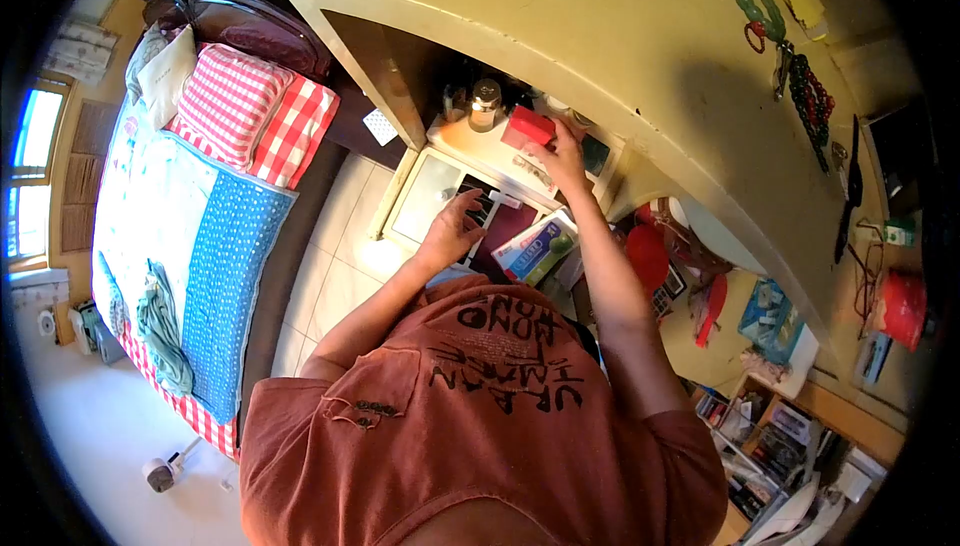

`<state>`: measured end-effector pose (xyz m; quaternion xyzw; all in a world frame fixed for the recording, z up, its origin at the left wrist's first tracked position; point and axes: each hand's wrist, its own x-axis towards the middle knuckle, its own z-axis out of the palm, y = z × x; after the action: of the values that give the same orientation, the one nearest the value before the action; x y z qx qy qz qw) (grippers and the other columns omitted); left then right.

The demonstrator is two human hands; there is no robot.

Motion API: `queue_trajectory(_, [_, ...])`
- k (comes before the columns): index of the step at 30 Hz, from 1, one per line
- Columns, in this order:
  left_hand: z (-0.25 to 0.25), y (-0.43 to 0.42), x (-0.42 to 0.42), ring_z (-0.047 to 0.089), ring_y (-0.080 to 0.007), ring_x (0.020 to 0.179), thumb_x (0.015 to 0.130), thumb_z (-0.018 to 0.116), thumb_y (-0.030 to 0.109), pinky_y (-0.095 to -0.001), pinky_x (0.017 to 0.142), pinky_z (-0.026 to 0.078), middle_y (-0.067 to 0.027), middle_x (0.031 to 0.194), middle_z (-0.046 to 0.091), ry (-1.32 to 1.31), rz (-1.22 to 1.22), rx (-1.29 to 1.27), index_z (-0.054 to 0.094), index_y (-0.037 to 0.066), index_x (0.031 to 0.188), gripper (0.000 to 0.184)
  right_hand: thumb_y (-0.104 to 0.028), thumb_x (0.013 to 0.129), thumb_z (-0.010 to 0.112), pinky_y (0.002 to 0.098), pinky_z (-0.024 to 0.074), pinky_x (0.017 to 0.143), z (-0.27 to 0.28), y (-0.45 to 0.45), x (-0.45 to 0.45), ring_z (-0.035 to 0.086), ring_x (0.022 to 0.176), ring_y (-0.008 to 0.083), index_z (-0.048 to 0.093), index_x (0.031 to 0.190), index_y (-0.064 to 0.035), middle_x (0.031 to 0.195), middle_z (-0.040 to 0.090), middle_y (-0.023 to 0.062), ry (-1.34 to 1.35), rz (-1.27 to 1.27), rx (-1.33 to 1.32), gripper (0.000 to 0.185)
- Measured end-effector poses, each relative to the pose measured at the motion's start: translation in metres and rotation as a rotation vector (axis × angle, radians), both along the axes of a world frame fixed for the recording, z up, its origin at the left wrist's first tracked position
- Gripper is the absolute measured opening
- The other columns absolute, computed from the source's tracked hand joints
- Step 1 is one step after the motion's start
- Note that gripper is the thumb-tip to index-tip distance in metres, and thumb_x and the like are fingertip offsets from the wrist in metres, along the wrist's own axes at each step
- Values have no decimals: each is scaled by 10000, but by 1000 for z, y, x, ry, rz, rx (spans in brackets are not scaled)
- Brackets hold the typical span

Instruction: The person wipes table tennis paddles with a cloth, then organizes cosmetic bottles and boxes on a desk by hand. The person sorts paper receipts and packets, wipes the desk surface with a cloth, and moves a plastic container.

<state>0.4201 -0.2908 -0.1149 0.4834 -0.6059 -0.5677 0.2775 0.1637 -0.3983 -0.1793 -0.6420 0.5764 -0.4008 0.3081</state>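
My right hand [563, 158] grips a red box [530, 127] by its side, over the shelf inside the cabinet. A glass jar with a dark lid [484, 108] stands to the left of the box. Lower and to the left, my left hand [456, 230] is held above an open drawer [425, 192], its fingers apart and slightly curled, with nothing visible in them. A small white item [505, 203] lies near its fingertips. Right of that hand, a green and white packet [541, 249] rests among other things.
The cabinet's cream edge [480, 24] curves above my hands. Beaded necklaces [808, 106] hang on its right side. A bed [165, 216] with checked red and blue covers is at the left. Red items [648, 258] and a crate of packets [785, 436] are at the right.
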Motion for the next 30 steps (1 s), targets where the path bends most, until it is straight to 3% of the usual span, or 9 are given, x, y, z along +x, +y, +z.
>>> queue_trajectory(4, [-6, -2, -2, 666, -182, 752, 752, 688, -55, -301, 692, 541, -175, 1122, 597, -25, -21, -14, 426, 23, 1374, 680, -68, 763, 735, 312, 522, 788, 30, 7, 16, 679, 844, 222, 426, 1372, -16, 1038, 657, 161, 59, -89, 232, 684])
queue_trajectory(8, [-10, -2, -2, 671, -188, 761, 756, 689, -40, -309, 701, 543, -181, 1131, 600, -32, -37, 0, 427, 23, 1375, 674, -68, 761, 735, 316, 525, 774, 29, 10, 17, 688, 838, 229, 421, 1375, -15, 1052, 654, 160, 93, -120, 166, 691])
queue_trajectory(14, [-18, -1, 1, 678, -198, 765, 763, 699, 7, -318, 709, 545, -186, 1132, 616, -47, -44, -5, 433, 26, 1375, 668, -7, 779, 681, 330, 531, 786, 9, 8, 8, 700, 833, 259, 430, 1387, -52, 1191, 596, 177, 171, -89, 282, 659])
queue_trajectory(18, [-14, -1, 2, 656, -179, 778, 771, 712, 2, -307, 718, 542, -153, 1110, 611, -88, -52, 27, 436, 54, 1381, 671, 76, 785, 581, 349, 512, 851, -29, -17, -13, 634, 1045, 296, 502, 1352, -88, 1293, 555, 181, 232, -189, -14, 595])
queue_trajectory(21, [-11, -3, 3, 634, -160, 818, 790, 717, -6, -296, 741, 536, -125, 1109, 597, -118, -69, 25, 431, 75, 1390, 669, 138, 770, 492, 382, 421, 1012, -4, -35, -23, 477, 1277, 327, 527, 1351, -144, 1386, 499, 166, 294, -104, -44, 647])
queue_trajectory(23, [-11, -6, 0, 634, -164, 847, 796, 712, -3, -297, 756, 534, -128, 1116, 596, -122, -70, 24, 428, 72, 1390, 663, 119, 780, 501, 400, 357, 1073, 24, -47, -21, 461, 1287, 347, 524, 1361, -167, 1398, 492, 157, 438, 99, -80, 648])
queue_trajectory(26, [-31, -20, -11, 653, -195, 852, 776, 717, 23, -310, 731, 538, -165, 1124, 618, 1, -48, 26, 401, -5, 1379, 681, 93, 795, 524, 417, 356, 1071, 85, -42, -3, 457, 1288, 350, 528, 1359, -186, 1407, 481, 162, 549, 200, -67, 629])
queue_trajectory(27, [-32, -27, -14, 653, -195, 852, 776, 717, 23, -310, 731, 538, -165, 1124, 618, -2, -39, 26, 401, -5, 1379, 681, 93, 795, 524, 417, 356, 1071, 73, -48, -4, 457, 1288, 350, 528, 1359, -186, 1407, 481, 162, 545, 209, -70, 629])
queue_trajectory(30, [-38, -48, -31, 598, -239, 1064, 845, 654, -40, -347, 898, 518, -172, 1272, 524, 362, 69, 458, 277, 40, 1464, 729, 77, 795, 537, 416, 363, 1063, 41, -57, -20, 467, 1275, 349, 530, 1354, -177, 1394, 489, 165, 529, 138, -63, 614])
